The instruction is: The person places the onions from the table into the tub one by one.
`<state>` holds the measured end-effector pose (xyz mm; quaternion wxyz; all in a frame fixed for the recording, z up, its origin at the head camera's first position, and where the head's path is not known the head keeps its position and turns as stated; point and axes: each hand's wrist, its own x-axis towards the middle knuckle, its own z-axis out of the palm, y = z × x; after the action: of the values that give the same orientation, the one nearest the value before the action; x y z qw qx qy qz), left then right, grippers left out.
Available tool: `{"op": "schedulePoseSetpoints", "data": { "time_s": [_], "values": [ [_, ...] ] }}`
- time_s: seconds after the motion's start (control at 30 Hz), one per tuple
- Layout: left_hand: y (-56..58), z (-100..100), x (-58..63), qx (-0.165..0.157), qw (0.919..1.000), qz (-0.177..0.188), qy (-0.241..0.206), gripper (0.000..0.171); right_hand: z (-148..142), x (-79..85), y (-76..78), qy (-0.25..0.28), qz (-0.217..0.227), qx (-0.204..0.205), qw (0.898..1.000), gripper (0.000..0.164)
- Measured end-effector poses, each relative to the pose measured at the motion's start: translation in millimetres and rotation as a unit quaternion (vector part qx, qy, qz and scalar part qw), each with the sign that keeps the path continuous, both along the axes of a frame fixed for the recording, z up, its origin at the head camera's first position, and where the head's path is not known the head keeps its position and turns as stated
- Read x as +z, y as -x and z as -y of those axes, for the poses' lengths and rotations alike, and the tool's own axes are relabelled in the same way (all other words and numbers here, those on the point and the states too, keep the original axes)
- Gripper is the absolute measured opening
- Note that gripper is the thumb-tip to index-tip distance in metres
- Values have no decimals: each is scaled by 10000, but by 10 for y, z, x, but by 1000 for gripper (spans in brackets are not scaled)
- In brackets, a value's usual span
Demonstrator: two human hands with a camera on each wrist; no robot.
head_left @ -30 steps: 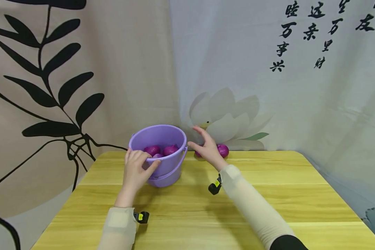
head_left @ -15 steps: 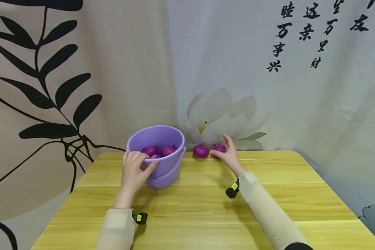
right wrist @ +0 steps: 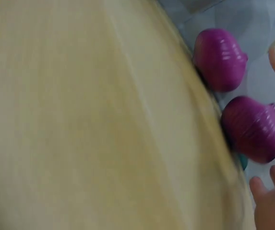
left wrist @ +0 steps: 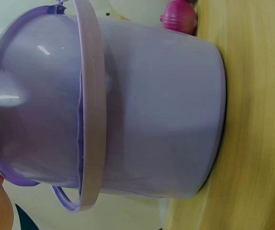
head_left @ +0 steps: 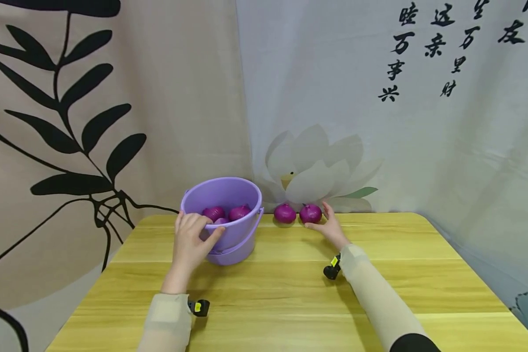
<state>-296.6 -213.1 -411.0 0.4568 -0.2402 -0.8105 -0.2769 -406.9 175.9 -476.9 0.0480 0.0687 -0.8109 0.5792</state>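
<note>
A purple bucket (head_left: 233,239) stands upright at the back of the wooden table, its handle hanging down the front. Several purple onions (head_left: 239,212) lie inside it. My left hand (head_left: 191,240) holds the near rim, the thumb outside and the fingers over the edge. Two more onions sit side by side along the back edge: a left onion (head_left: 284,213) and a right onion (head_left: 310,213). Beside the right one is my right hand (head_left: 330,229), thumb and fingers spread around it. In the right wrist view, gaps show between this onion (right wrist: 252,129) and the fingertips (right wrist: 257,186).
The light wooden table (head_left: 264,303) ends just behind the onions, where a printed curtain (head_left: 193,98) hangs with leaves, a lotus and written characters. Each wrist carries a small black camera, such as the right camera (head_left: 332,268).
My right hand has moved right, from beside the bucket to the right onion, uncovering the left onion on the way. My left hand and the bucket have stayed in place.
</note>
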Motion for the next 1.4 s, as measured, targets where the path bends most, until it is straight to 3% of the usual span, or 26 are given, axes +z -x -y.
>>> {"op": "schedulePoseSetpoints", "data": {
  "time_s": [0.1, 0.47, 0.9, 1.4],
  "values": [
    [8, -2, -3, 6, 10000, -8, 6, 46, -25, -76, 22, 68, 112, 132, 9998, 109],
    [15, 6, -10, -26, 10000, -39, 14, 44, -7, -199, 115, 307, 235, 13, 9993, 111],
    [-9, 6, -13, 17, 10000, 3, 27, 45, 65, -184, 240, -482, 327, -266, 9980, 113],
    [-19, -2, -2, 126, 9999, -6, 88, 50, 83, -215, 384, -747, 389, -293, 9960, 114]
  ]
}}
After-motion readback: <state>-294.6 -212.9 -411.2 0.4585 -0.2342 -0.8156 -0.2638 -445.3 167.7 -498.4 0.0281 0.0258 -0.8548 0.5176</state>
